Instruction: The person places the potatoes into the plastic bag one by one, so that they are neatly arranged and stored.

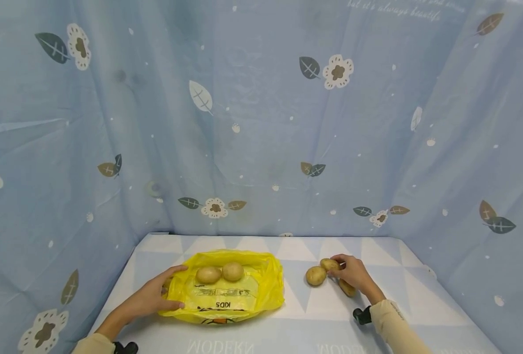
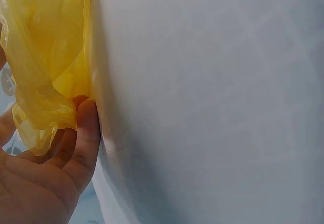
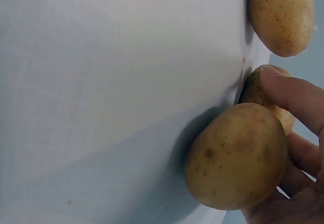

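A yellow plastic bag (image 1: 226, 314) lies with its mouth spread open on the left of the table. Two potatoes (image 1: 209, 275) rest side by side on it. At the bag's left edge my left hand (image 1: 148, 295) grips the rim; the left wrist view shows the fingers curled at the crumpled film (image 2: 55, 102). Over on the right, my right hand (image 1: 353, 272) holds the farthest potato (image 1: 330, 264) between thumb and fingers. One potato (image 1: 316, 276) sits just left of it. Another potato (image 3: 238, 155) lies nearer, beneath the right hand and partly covered in the head view.
The table (image 1: 288, 334) has a cloth with pale blue and white triangles. A blue patterned curtain (image 1: 261, 123) encloses the back and both sides. Black wrist bands (image 1: 362, 315) are worn on both arms.
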`<action>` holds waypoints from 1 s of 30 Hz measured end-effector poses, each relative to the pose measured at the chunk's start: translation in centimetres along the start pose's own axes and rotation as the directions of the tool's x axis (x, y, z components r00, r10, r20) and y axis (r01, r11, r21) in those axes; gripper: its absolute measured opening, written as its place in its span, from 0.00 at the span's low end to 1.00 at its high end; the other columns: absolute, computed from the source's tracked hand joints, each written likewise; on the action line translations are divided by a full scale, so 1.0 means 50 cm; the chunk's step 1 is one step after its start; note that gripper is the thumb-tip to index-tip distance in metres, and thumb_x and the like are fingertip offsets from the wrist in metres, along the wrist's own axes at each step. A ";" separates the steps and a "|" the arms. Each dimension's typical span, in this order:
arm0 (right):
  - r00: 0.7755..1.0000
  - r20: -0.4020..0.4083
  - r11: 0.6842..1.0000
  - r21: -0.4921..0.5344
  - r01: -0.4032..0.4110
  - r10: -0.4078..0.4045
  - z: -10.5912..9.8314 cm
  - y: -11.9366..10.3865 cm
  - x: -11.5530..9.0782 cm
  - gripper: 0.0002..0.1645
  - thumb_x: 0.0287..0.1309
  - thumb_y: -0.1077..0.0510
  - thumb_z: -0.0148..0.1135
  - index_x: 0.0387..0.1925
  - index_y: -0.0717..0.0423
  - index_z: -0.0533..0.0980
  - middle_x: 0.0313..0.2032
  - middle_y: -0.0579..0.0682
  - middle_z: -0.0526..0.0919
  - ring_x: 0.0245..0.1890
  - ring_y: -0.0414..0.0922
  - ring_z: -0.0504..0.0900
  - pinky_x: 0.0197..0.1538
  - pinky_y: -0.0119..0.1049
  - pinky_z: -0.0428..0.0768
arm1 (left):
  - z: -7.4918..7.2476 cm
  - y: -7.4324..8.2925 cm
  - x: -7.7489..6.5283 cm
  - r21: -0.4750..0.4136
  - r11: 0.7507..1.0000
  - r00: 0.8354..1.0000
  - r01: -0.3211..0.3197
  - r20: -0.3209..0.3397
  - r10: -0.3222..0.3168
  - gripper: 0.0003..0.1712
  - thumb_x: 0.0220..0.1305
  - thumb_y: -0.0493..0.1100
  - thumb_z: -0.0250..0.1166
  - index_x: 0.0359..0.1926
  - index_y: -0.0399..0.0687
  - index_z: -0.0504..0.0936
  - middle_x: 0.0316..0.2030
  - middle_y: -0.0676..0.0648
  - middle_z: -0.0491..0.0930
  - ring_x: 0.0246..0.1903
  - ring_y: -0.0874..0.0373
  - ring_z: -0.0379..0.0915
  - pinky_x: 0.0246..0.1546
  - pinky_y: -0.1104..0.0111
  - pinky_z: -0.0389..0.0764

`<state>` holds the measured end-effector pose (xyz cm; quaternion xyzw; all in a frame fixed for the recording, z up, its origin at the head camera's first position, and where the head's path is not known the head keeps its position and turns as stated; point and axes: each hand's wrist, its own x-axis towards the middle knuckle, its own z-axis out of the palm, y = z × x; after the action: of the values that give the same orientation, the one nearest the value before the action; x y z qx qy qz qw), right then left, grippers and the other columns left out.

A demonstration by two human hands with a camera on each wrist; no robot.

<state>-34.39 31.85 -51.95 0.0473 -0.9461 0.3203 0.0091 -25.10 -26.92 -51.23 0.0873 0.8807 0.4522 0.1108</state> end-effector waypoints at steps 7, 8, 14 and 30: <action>0.999 -0.033 0.999 -0.050 0.020 -0.021 0.001 -0.002 0.000 0.33 0.47 0.47 0.83 0.53 0.58 0.83 0.41 0.48 0.86 0.39 0.45 0.80 0.45 0.48 0.81 | 0.000 -0.002 0.001 0.003 1.000 1.000 0.001 -0.002 -0.001 0.57 0.48 0.53 0.84 0.76 0.56 0.64 0.76 0.35 0.58 0.74 0.30 0.51 0.66 0.29 0.57; 0.999 -0.039 0.998 -0.052 0.019 -0.021 0.001 -0.003 -0.001 0.33 0.47 0.47 0.83 0.52 0.58 0.84 0.41 0.48 0.86 0.39 0.45 0.80 0.45 0.48 0.81 | 0.000 -0.002 0.002 0.003 1.000 1.000 0.000 -0.002 0.000 0.57 0.48 0.53 0.84 0.76 0.56 0.64 0.76 0.35 0.58 0.74 0.30 0.51 0.66 0.29 0.57; 0.998 -0.069 0.999 -0.039 0.004 -0.007 -0.003 -0.004 -0.007 0.33 0.50 0.48 0.82 0.54 0.60 0.82 0.43 0.50 0.86 0.41 0.46 0.81 0.45 0.47 0.82 | -0.001 -0.001 0.002 0.007 1.000 1.000 0.004 -0.004 -0.004 0.57 0.47 0.53 0.84 0.76 0.56 0.64 0.76 0.35 0.58 0.74 0.30 0.52 0.66 0.29 0.57; 0.994 -0.106 1.000 -0.004 0.011 -0.011 -0.020 -0.029 -0.016 0.32 0.52 0.51 0.81 0.56 0.59 0.81 0.43 0.50 0.86 0.43 0.49 0.81 0.40 0.39 0.79 | -0.002 0.007 -0.004 0.014 1.000 1.000 0.021 0.002 -0.021 0.57 0.49 0.53 0.84 0.77 0.56 0.64 0.76 0.34 0.57 0.73 0.29 0.52 0.64 0.29 0.59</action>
<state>-33.49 31.38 -50.31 0.0354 -0.9446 0.3205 0.0611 -24.93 -26.83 -50.86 0.0794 0.8845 0.4450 0.1158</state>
